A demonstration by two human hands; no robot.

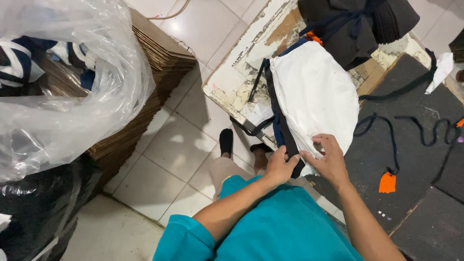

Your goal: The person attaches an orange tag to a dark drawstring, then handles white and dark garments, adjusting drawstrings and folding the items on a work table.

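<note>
The left hand (280, 166) covers the near end of the black strap (282, 128), so its tip cannot be seen. The right hand's (331, 162) fingertips are tucked into the near edge of the white stack (314, 92), and how many sheets they part is unclear. The dark bundle (357, 24) at the bench's (232, 82) far edge is cut by the top. The plastic bag (72, 87) blurs whatever it wraps. Both arms run off the bottom.
</note>
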